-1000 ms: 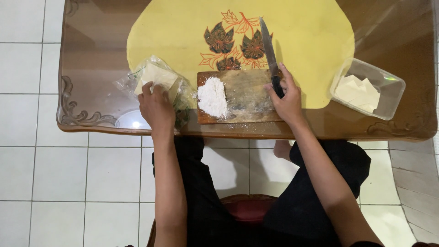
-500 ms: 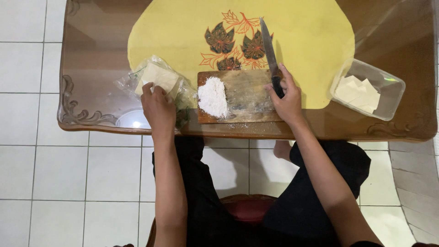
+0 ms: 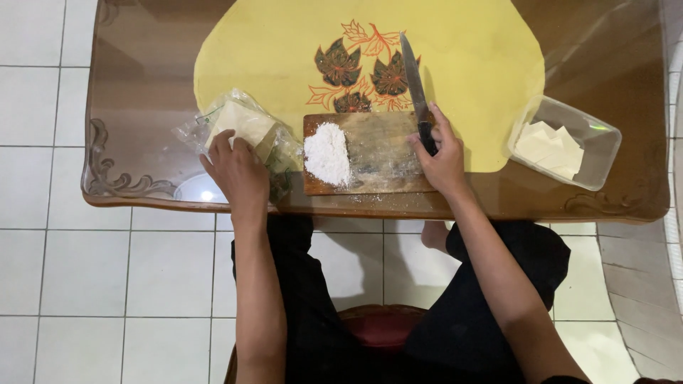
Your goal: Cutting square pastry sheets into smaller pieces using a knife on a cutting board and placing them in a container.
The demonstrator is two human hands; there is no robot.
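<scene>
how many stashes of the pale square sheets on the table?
2. One stack in the clear plastic bag under the left hand; one in the clear container at the table's right. Individual sheets can't be counted.

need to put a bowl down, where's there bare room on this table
Free: the yellow mat beyond the cutting board, right of the knife, and the bare tabletop left of the plastic bag. Crowded: the near edge, where the left hand is on the bag, flour covers the board, the right hand grips the knife, and the clear container sits right.

The left hand [image 3: 240,174] has slid slightly leftward over the clear plastic bag [image 3: 238,128] of pale squares.
</scene>
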